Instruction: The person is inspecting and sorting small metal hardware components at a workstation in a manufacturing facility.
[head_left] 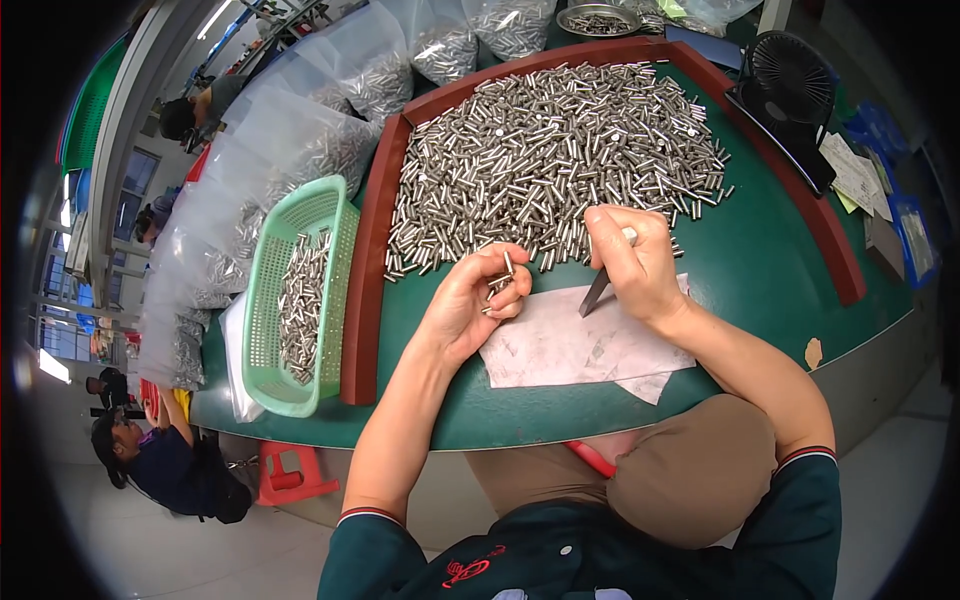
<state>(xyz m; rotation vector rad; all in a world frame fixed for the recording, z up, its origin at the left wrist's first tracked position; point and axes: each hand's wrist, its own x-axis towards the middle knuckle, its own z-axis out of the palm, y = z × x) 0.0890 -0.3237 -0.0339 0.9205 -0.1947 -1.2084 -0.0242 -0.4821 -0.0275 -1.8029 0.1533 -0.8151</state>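
Observation:
A wide heap of short metal pins (pixel 560 150) covers the far part of the green table, right up to both hands. My left hand (pixel 478 300) is palm up, its fingers curled around a few metal pins (pixel 507 265). To its right, my right hand (pixel 635 260) is closed in a fist around a dark flat-bladed tool (pixel 594 296). The blade points down over a smudged pale pink cloth (pixel 560 350) on the table; I cannot tell whether its tip touches. The grip part of the tool is mostly hidden by my fingers.
A dark red wooden frame (pixel 366 290) borders the heap. Left of it stands a light green basket (pixel 262 320) part filled with pins. Clear plastic bags (pixel 270 150) of pins line the far left. A black fan (pixel 790 85) stands far right. Other people are at the left.

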